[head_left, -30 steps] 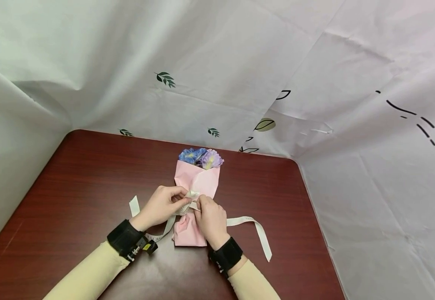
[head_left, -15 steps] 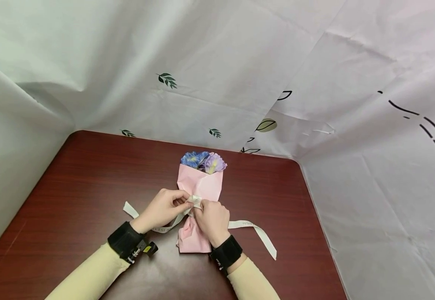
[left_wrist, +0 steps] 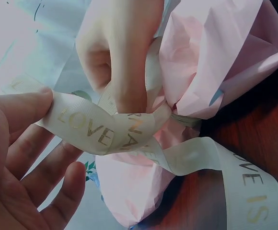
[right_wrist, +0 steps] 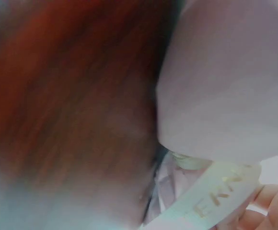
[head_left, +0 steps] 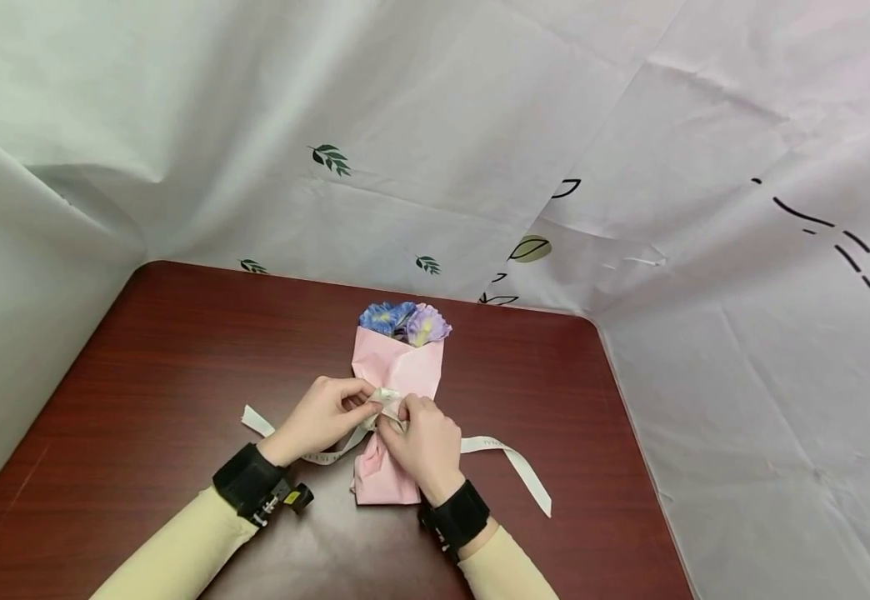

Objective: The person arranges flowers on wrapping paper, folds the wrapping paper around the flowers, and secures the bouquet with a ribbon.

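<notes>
A bouquet wrapped in pink paper (head_left: 412,368) lies on the table, with a blue flower (head_left: 384,318) and a light purple flower (head_left: 427,325) at its far end. White ribbon (left_wrist: 84,123) with gold lettering crosses its narrow waist and is looped there. My left hand (head_left: 324,419) pinches part of the ribbon between thumb and index finger, the other fingers loosely bent. At the waist, my right hand (head_left: 427,442) holds the ribbon loop with thumb and curled fingers. In the right wrist view the paper hides most of that hand.
One ribbon tail (head_left: 257,420) reaches out to the left, past my left wrist; the other ribbon tail (head_left: 528,483) curves to the right. Beneath is a dark red wooden table (head_left: 202,333). White cloth (head_left: 435,125) with leaf prints hangs behind it and along the sides.
The bouquet has slid slightly nearer. The left ribbon tail has shifted a little left and nearer. My right thumb and fingers have changed their hold at the loop; my left hand keeps its pinch.
</notes>
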Demonstrator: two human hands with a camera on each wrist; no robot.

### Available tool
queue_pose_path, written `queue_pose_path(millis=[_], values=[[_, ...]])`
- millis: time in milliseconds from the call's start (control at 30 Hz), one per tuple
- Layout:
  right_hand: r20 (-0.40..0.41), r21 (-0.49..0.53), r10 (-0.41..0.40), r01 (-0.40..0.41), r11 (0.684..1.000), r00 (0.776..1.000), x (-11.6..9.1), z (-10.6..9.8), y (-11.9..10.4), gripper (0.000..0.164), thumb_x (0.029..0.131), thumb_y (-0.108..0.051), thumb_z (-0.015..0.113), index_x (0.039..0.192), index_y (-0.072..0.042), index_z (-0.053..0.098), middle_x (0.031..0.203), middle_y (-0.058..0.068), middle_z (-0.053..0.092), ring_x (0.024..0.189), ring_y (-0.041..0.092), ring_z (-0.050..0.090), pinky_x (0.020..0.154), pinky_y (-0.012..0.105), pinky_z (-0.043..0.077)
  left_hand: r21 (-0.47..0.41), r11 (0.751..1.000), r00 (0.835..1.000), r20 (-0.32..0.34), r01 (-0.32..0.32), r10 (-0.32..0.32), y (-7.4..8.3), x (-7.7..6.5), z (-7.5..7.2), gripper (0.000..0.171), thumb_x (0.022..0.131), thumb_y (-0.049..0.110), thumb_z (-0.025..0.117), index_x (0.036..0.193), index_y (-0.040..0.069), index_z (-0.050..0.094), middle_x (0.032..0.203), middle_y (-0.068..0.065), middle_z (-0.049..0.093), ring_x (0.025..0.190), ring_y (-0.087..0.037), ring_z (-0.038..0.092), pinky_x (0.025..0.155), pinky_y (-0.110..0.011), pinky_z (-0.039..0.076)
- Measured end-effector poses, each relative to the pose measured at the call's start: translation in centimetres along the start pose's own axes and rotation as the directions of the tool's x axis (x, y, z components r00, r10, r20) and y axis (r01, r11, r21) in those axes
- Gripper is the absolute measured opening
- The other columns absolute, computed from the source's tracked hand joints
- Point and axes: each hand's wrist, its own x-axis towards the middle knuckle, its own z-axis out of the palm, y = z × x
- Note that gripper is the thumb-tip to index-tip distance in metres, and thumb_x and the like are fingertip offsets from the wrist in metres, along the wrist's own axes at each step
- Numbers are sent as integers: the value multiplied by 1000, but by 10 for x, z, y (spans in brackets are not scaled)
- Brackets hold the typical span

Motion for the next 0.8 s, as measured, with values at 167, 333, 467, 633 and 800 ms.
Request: queue_pose_path(millis=[167, 333, 467, 633, 800], values=[[-36, 117, -42, 46, 992, 998, -5, -22, 1, 41, 91, -48, 89, 115, -17, 75, 109, 2, 75, 93, 26, 73, 73, 48, 56, -3, 1000, 1000, 16, -2, 2, 2, 2, 0, 8, 100, 5, 83, 101, 13, 84, 87, 10, 78, 77, -4, 72, 68, -32, 61], [-79, 358, -130, 150, 922, 988, -2, -40, 3, 61, 94, -38, 92, 145, -12, 70, 137, 5, 74, 115, 25, 71, 91, 54, 57, 0, 1000, 999, 42, -14, 14, 3, 4, 1, 8, 100, 5, 83, 101, 13, 85, 87, 10, 78, 77, -4, 73, 69, -29, 60], [-130, 410, -187, 224, 884, 974, 3, -46, 2, 43, 96, -31, 91, 132, -13, 78, 128, 3, 78, 107, 25, 72, 90, 48, 57, 22, 998, 997, 46, -56, 55, 1, 6, 2, 10, 100, 2, 83, 102, 12, 85, 90, 8, 80, 79, -4, 73, 70, -28, 60], [-176, 407, -197, 254, 877, 964, 6, -45, 1, 16, 95, -19, 91, 108, -13, 83, 108, 3, 81, 96, 25, 74, 80, 43, 57, 57, 993, 994, 47, -99, 96, 0, 8, 1, 12, 98, 6, 85, 108, 12, 85, 95, 8, 79, 81, -7, 72, 69, -29, 58], [-167, 414, -189, 243, 877, 968, 4, -46, 3, 11, 95, -12, 90, 105, -11, 84, 107, 5, 81, 100, 23, 76, 81, 45, 60, 66, 996, 997, -33, -68, 70, -7, 11, -9, 27, 103, 3, 76, 129, 7, 79, 118, -9, 77, 90, -19, 68, 76, -34, 55]])
